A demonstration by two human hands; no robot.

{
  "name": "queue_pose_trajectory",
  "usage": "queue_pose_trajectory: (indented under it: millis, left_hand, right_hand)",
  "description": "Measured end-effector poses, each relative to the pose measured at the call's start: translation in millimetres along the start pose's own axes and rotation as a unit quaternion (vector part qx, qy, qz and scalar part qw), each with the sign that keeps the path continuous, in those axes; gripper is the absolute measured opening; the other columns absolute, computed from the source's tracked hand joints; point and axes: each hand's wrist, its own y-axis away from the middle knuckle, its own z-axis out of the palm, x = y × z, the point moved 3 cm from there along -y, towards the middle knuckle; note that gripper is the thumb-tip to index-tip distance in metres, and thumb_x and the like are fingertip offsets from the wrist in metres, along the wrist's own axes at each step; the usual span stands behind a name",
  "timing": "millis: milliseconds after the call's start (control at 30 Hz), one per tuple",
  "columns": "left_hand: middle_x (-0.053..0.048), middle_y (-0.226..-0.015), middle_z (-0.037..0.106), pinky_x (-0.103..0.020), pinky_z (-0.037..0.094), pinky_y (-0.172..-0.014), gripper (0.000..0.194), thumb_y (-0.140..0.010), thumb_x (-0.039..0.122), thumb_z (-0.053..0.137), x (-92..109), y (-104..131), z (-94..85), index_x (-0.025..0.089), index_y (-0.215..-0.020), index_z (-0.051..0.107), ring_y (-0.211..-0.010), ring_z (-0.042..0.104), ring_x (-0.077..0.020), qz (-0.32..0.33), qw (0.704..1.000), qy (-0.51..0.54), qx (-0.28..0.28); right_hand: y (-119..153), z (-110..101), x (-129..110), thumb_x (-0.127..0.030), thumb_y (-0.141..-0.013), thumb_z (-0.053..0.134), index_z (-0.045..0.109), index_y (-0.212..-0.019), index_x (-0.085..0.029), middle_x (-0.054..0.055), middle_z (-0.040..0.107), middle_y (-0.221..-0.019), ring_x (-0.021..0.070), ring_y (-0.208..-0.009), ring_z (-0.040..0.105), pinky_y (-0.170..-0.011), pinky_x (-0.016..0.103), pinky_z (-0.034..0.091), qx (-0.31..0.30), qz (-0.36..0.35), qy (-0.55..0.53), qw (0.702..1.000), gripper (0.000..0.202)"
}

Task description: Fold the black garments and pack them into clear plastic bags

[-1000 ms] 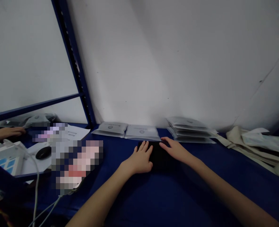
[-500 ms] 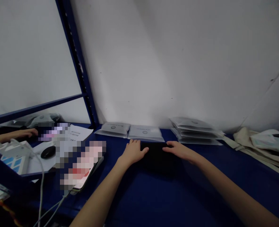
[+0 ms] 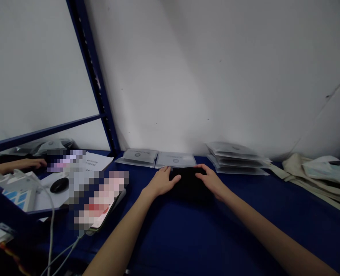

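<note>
A folded black item point(image 3: 189, 186), soft-looking like cloth, lies on the blue work surface point(image 3: 181, 237) in front of me. My left hand point(image 3: 162, 182) grips its left end, thumb on top and fingers at the far left corner. At the opposite end, my right hand point(image 3: 212, 182) has hold of the far edge, thumb on the near side and fingertips over the back. The item is too dark for its folds to show. Just behind it lies a frosted plastic bag point(image 3: 176, 160) with a round printed mark.
Another frosted bag point(image 3: 138, 157) lies left of that one; a stack of bags point(image 3: 239, 159) sits back right. Beige cloth point(image 3: 296, 172) is at far right. A phone point(image 3: 106, 203) with cables, a black mouse point(image 3: 59, 185) and another person's hand point(image 3: 33, 164) are on the left.
My right hand has moved left and a little away from me along the black item's far edge. The left hand has shifted only slightly.
</note>
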Motion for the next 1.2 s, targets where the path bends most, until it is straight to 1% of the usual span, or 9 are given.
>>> queue_pose_trajectory:
  millis: [267,500,633,800,867,933,1000,1100,1200]
  left_hand:
    - [-0.013,-0.146,0.029,-0.03,0.024,-0.108,0.068,-0.088,0.052,0.026,-3.0,-3.9,-2.8,0.008,-0.14,0.026,-0.133,0.03,-0.0211,-0.008,1.0,0.024,0.009]
    - [-0.013,-0.147,0.025,-0.034,0.027,-0.106,0.063,-0.089,0.047,0.029,-3.7,-5.9,-1.1,0.013,-0.142,0.025,-0.132,0.032,-0.0245,-0.01,1.0,-0.01,0.016]
    - [-0.016,-0.147,0.026,-0.036,0.029,-0.104,0.06,-0.089,0.044,0.029,-5.4,-7.0,1.2,0.012,-0.139,0.032,-0.132,0.032,-0.0266,-0.014,0.999,-0.042,0.019]
    - [-0.018,-0.145,0.028,-0.037,0.032,-0.102,0.057,-0.089,0.04,0.029,-4.6,-8.6,4.1,0.008,-0.136,0.036,-0.13,0.033,-0.028,-0.022,0.997,-0.067,0.027]
    - [-0.018,-0.145,0.028,-0.037,0.034,-0.101,0.056,-0.089,0.038,0.029,-4.1,-9.7,5.8,0.008,-0.135,0.036,-0.131,0.032,-0.0279,-0.031,0.996,-0.075,0.036]
    - [-0.018,-0.145,0.028,-0.038,0.035,-0.1,0.055,-0.089,0.037,0.029,-3.7,-11.2,8.4,0.007,-0.135,0.036,-0.131,0.032,-0.0283,-0.043,0.995,-0.081,0.047]
    - [-0.018,-0.145,0.029,-0.038,0.036,-0.1,0.055,-0.09,0.037,0.029,-3.4,-12.8,11.2,0.007,-0.135,0.036,-0.13,0.033,-0.0288,-0.057,0.993,-0.085,0.062]
    - [-0.018,-0.144,0.031,-0.039,0.036,-0.099,0.054,-0.09,0.037,0.03,-3.0,-14.8,14.8,0.007,-0.135,0.036,-0.13,0.034,-0.0287,-0.068,0.99,-0.087,0.083]
    - [-0.018,-0.142,0.033,-0.038,0.036,-0.099,0.054,-0.09,0.036,0.03,-2.9,-16.0,16.9,0.005,-0.135,0.036,-0.13,0.034,-0.0277,-0.067,0.99,-0.083,0.094]
  right_hand:
    - [-11.2,13.9,12.2,-0.022,-0.075,0.046,0.052,-0.109,-0.021,0.005,0.065,-0.094,0.0179,-0.079,0.063,-0.066,0.029,0.052,0.059,0.001,-0.029,0.998,0.034]
    - [-30.0,41.7,2.7,-0.02,-0.077,0.046,0.05,-0.123,-0.016,0.007,0.067,-0.097,0.0184,-0.084,0.065,-0.07,0.029,0.052,0.026,0.052,-0.111,0.992,0.046]
    - [-37.2,36.9,-4.3,-0.023,-0.081,0.047,0.058,-0.114,-0.016,0.008,0.069,-0.095,0.0168,-0.08,0.065,-0.067,0.027,0.051,-0.015,0.071,-0.066,0.995,0.035]
    - [-28.0,16.6,-6.2,-0.04,-0.086,0.046,0.057,-0.112,-0.017,0.011,0.067,-0.1,0.0144,-0.072,0.064,-0.063,0.027,0.051,-0.148,0.124,-0.046,0.98,0.037]
    - [-24.5,6.4,-9.3,-0.041,-0.085,0.047,0.057,-0.113,-0.017,0.011,0.067,-0.102,0.016,-0.075,0.065,-0.065,0.029,0.051,-0.172,0.124,-0.017,0.977,0.038]
    - [-22.3,-3.3,-14.3,-0.039,-0.085,0.047,0.057,-0.115,-0.017,0.012,0.067,-0.1,0.0188,-0.078,0.065,-0.068,0.032,0.052,-0.146,0.106,0.051,0.982,0.039]
    - [-18.5,-9.1,-22.2,-0.035,-0.083,0.048,0.058,-0.114,-0.017,0.012,0.068,-0.095,0.0219,-0.082,0.065,-0.074,0.036,0.051,-0.07,0.044,0.166,0.983,0.038]
    - [-2.9,1.1,-35.6,-0.03,-0.08,0.05,0.058,-0.116,-0.017,0.013,0.065,-0.108,0.0268,-0.1,0.06,-0.088,0.041,0.045,0.022,-0.125,0.322,0.938,0.039]
    - [15.7,29.1,-32.5,-0.037,-0.079,0.052,0.051,-0.126,-0.014,0.017,0.046,-0.135,0.0329,-0.121,0.045,-0.096,0.046,0.04,-0.044,-0.207,0.388,0.897,0.052]
